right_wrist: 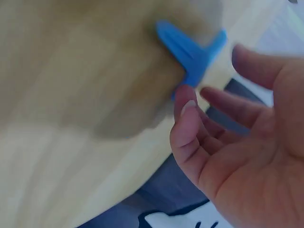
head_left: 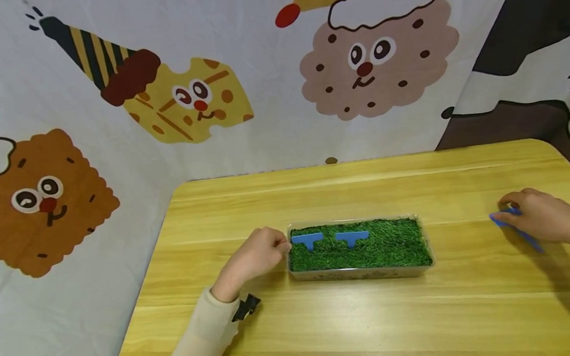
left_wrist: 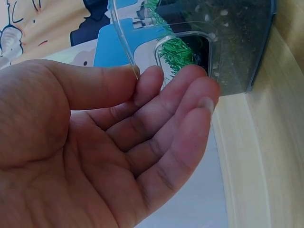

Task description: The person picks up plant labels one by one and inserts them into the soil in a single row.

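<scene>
A clear plastic box (head_left: 361,273) filled with green artificial grass (head_left: 392,242) sits on the table. Two blue T-shaped plastic pieces (head_left: 351,236) stand in the grass. My left hand (head_left: 257,256) pinches the box's rim at its left end; the left wrist view shows the thumb and index finger meeting at the edge. At the right of the table, my right hand (head_left: 539,214) is over another blue plastic piece (right_wrist: 192,54). Its thumb and fingers are bent around the piece, with a gap between them. The head view hides part of this piece behind the hand.
The wood-grain table (head_left: 347,321) stands against a white cloth (head_left: 255,16) printed with cartoon food figures. Bare tabletop lies between the box and my right hand. A dark strap piece (head_left: 246,308) hangs at my left wrist.
</scene>
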